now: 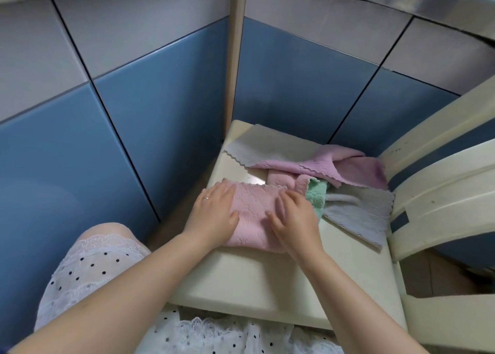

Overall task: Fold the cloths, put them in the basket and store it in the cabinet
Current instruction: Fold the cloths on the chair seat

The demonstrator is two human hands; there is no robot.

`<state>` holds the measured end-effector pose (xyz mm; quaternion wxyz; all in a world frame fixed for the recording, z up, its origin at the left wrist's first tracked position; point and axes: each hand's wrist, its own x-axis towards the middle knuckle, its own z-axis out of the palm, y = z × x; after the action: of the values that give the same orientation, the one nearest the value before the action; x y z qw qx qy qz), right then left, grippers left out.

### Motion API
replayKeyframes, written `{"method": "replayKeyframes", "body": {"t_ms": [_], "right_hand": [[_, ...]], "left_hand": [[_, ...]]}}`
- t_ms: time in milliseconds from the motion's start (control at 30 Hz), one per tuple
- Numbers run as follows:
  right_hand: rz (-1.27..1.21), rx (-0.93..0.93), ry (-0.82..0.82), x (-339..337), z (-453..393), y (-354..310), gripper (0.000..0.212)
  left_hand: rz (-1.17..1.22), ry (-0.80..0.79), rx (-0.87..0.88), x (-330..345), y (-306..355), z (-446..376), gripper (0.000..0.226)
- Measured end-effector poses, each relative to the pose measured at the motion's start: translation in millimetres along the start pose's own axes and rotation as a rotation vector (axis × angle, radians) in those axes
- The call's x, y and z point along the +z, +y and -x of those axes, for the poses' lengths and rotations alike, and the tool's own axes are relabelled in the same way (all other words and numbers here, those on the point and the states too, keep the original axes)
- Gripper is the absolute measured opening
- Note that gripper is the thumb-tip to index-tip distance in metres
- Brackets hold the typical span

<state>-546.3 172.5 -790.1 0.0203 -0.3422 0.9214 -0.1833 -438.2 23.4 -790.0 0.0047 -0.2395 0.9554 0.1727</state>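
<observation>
- Hands first: your left hand (214,214) and right hand (292,219) both lie flat, fingers spread and straight, pressing down on the pink cloth (251,214). No pinching, just palms and fingers on top.
- Pink cloth sits between and under your two hands on the cream chair seat (241,281). It looks folded into a neat rectangle, with an embossed wavy pattern and a scalloped far edge.
- Just past your right fingertips there's a messy pile: a green cloth (317,197) touching the pink one's right side, a grey cloth (359,214) spread out further right, and a lilac cloth (345,166) crumpled beyond them.
- Beyond the lilac one, a pale beige cloth (270,144) lies flat at the seat's far end.
- Chair back (439,176) is off to the right of your right hand; blue cabinet doors (160,117) are beyond and to the left.
</observation>
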Motion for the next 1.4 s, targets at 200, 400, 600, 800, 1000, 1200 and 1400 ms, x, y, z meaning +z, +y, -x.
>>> {"method": "replayKeyframes", "body": {"t_ms": [200,400,600,800,1000,1200,1400], "right_hand": [[-0.247,0.349,-0.273,-26,9,4,0.037],[-0.442,0.485,-0.305,-20,1,-4,0.039],[-0.689,0.516,-0.152,-26,6,-11,0.022],[-0.832,0.291,-0.006,-70,6,-36,0.023],[-0.857,-0.094,-0.052,-141,-20,-114,0.027],[-1.028,-0.312,-0.189,-204,-42,-219,0.026],[-1.035,-0.507,-0.268,-231,-54,-331,0.021]], "left_hand": [[0.389,-0.015,-0.233,-22,-16,16,0.04],[0.649,-0.071,-0.349,-26,-10,10,0.048],[1.152,-0.166,-0.461,-37,-3,19,0.017],[1.228,-0.006,-0.416,-84,0,34,0.027],[1.144,0.318,-0.203,-184,-14,68,0.018],[1.15,0.621,-0.083,-286,-38,126,0.023],[0.778,0.874,-0.142,-360,-81,184,0.02]]}}
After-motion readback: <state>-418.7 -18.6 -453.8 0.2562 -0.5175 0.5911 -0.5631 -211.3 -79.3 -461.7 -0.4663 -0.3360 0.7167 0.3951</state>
